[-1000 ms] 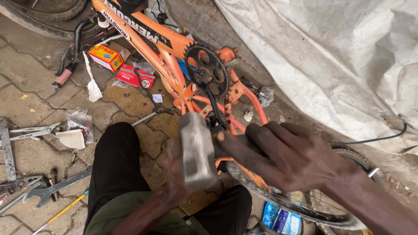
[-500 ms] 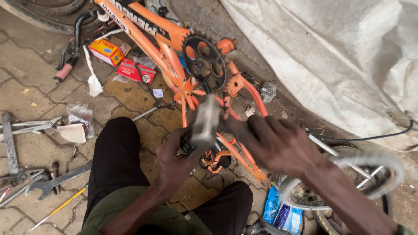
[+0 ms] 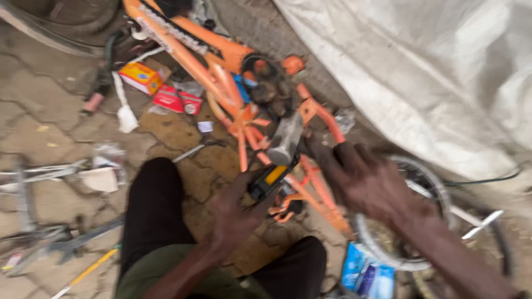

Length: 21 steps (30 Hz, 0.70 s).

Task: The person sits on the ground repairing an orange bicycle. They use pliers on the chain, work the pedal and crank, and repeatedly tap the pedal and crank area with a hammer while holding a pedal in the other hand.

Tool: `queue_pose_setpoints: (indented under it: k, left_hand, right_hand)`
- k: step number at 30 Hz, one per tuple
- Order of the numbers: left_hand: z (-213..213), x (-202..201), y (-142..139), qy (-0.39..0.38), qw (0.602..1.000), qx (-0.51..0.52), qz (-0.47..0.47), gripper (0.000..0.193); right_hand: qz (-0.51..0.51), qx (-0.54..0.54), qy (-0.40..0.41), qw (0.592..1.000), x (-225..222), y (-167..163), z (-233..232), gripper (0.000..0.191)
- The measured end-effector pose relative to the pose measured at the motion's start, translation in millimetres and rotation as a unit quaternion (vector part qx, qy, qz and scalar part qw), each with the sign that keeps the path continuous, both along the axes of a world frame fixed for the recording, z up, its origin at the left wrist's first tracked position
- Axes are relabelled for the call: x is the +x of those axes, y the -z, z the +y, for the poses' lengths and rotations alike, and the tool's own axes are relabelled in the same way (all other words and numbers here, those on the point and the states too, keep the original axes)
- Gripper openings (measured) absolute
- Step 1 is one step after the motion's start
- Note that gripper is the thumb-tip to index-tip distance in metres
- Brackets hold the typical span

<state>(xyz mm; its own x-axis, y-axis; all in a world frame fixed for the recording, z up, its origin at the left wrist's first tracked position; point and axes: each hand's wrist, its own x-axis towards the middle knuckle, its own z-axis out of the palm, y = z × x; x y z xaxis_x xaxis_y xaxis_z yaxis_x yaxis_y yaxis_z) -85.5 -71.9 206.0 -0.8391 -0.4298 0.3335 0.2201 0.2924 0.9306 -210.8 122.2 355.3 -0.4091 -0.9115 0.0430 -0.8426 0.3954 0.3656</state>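
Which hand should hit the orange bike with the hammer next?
Probably the left hand: it grips the hammer by its handle, head over the orange bike frame. The right hand looks spread on the frame, holding no tool.

Your left hand (image 3: pixel 235 213) has open paving to its left, between your black-trousered knee (image 3: pixel 152 205) and the orange bicycle frame (image 3: pixel 221 77). Ahead, the frame tubes and crank (image 3: pixel 266 83) block the way. Your right hand (image 3: pixel 368 180) is hemmed by the wheel (image 3: pixel 432 221) below and the grey tarpaulin (image 3: pixel 421 72) just behind. Boxes (image 3: pixel 160 88) and tools (image 3: pixel 50 238) clutter the paving farther left.
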Motion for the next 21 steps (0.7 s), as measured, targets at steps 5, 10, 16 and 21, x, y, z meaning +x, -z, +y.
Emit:
queue_pose_setpoints:
  k: [5,10,16,21]
  left_hand:
    - [5.7,-1.5,6.0,0.013,1.000,0.004,-0.002,0.039]
    - [5.9,4.1,16.9,0.026,0.999,0.027,-0.032,0.037]
    - [11.3,-3.7,6.7,0.008,0.993,0.060,-0.103,0.036]
    - [14.1,-15.2,1.3,-0.008,0.999,0.023,-0.046,0.039]
  right_hand:
    - [0.014,-0.007,-0.043,0.999,9.0,-10.9,-3.2,0.077]
    - [0.092,-0.118,-0.271,0.951,26.4,-43.8,-20.7,0.071]
    - [0.040,0.010,-0.074,0.996,-9.6,4.4,3.9,0.078]
    - [0.017,-0.025,-0.029,0.999,-13.3,11.5,20.4,0.067]
